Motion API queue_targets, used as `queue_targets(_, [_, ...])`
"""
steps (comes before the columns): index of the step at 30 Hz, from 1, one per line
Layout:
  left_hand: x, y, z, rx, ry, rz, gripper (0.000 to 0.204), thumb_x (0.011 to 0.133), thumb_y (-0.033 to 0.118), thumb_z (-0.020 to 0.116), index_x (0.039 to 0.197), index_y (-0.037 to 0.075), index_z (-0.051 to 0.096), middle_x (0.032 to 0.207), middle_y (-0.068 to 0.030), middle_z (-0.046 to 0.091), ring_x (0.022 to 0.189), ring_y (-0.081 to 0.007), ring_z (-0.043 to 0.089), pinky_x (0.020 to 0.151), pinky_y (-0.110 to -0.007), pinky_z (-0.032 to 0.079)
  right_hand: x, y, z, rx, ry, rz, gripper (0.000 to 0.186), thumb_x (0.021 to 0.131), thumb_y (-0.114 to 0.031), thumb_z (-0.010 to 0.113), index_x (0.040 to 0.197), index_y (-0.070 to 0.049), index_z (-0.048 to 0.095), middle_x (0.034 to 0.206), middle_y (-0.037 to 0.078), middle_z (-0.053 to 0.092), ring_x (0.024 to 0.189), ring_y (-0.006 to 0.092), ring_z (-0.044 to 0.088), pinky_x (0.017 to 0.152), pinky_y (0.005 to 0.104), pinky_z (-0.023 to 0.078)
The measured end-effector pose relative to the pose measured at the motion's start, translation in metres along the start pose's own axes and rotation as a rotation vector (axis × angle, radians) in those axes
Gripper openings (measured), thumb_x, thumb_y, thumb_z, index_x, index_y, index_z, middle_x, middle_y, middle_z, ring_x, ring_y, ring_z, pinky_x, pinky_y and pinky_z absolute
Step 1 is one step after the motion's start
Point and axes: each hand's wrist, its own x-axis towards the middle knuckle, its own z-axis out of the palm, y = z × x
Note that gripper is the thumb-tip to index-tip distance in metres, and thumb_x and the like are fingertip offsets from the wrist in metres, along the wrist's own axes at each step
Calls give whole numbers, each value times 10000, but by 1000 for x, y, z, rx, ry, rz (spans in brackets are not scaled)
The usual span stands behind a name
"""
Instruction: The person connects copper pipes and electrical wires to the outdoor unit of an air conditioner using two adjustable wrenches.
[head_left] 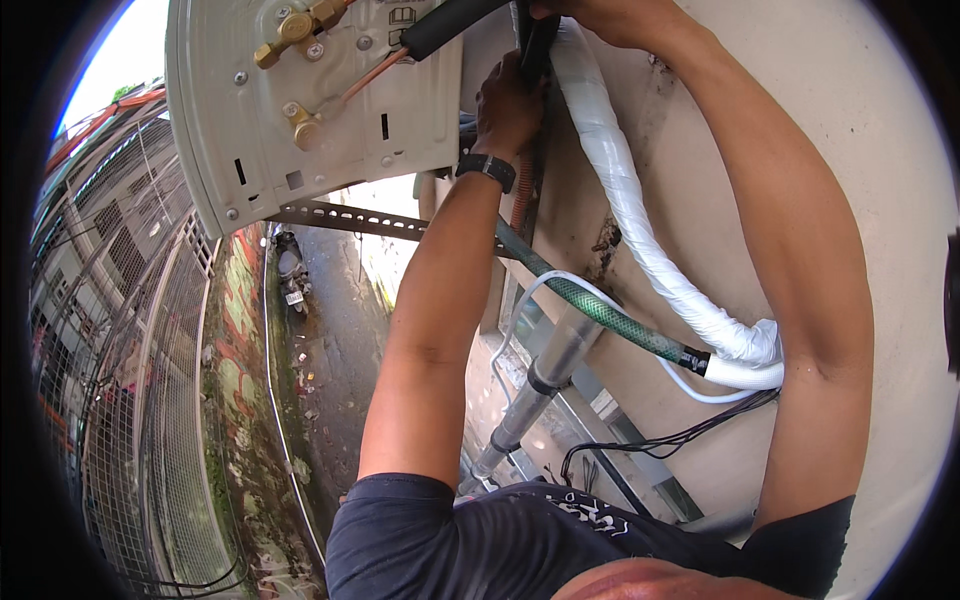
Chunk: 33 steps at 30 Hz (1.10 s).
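Note:
My left hand (508,108), with a dark band at the wrist, is closed around a piece of black foam pipe insulation (540,48) against the wall. At the top edge my right hand (612,18) has its fingers bent over the upper end of the same foam; part of that hand is cut off. Just right of them runs a thick pipe bundle wrapped in white tape (625,185). To the left, a copper pipe (375,75) in a black foam sleeve (445,28) reaches a brass valve (303,128) on the air conditioner outdoor unit (345,165).
A slotted metal bracket (360,220) supports the unit. Below my arms are a green hose (600,305), a white cable (515,325), thin black wires (660,440) and a grey pipe (540,385). Far below lies an alley (345,310) with a parked motorcycle (290,265).

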Motion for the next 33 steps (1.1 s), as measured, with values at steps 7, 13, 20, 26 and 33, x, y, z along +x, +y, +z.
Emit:
queue_targets(7, [2, 2, 23, -35, 282, -141, 851, 844, 442, 782, 1458, -20, 418, 1299, -237, 655, 1241, -445, 603, 1067, -502, 457, -10, -9, 16, 127, 77, 3, 302, 856, -97, 764, 1119, -20, 636, 974, 210, 692, 920, 377, 687, 811, 454, 539])
queue_targets(13, [13, 4, 13, -21, 153, -208, 542, 845, 562, 724, 1156, 119, 722, 1159, -220, 723, 1195, -419, 636, 1039, -516, 487, -5, 8, 30, 202, -29, 70, 457, 905, -145, 756, 1326, -96, 587, 1087, 183, 715, 1025, 345, 688, 917, 435, 540])
queue_targets(20, [20, 9, 8, -83, 80, -289, 498, 856, 564, 717, 1046, 106, 759, 1012, -179, 764, 1092, -410, 685, 1005, -515, 499, 2, 30, 41, 167, -24, 10, 509, 912, -189, 763, 1377, -105, 572, 1140, 148, 734, 1057, 306, 701, 941, 418, 546])
queue_targets(26, [21, 5, 13, -42, 167, -306, 503, 828, 580, 744, 995, 107, 759, 1008, -172, 767, 1006, -397, 718, 923, -509, 538, 5, 20, 40, 208, -4, 43, 662, 881, -111, 776, 1472, -119, 478, 1196, 153, 732, 1097, 328, 708, 941, 438, 553])
queue_targets(33, [34, 2, 22, 165, 246, -297, 485, 816, 573, 723, 914, 99, 739, 954, -186, 760, 976, -409, 722, 907, -533, 545, 7, 15, 39, 272, 55, -44, 669, 892, -94, 756, 1493, -113, 462, 1216, 168, 716, 1109, 326, 698, 962, 431, 545])
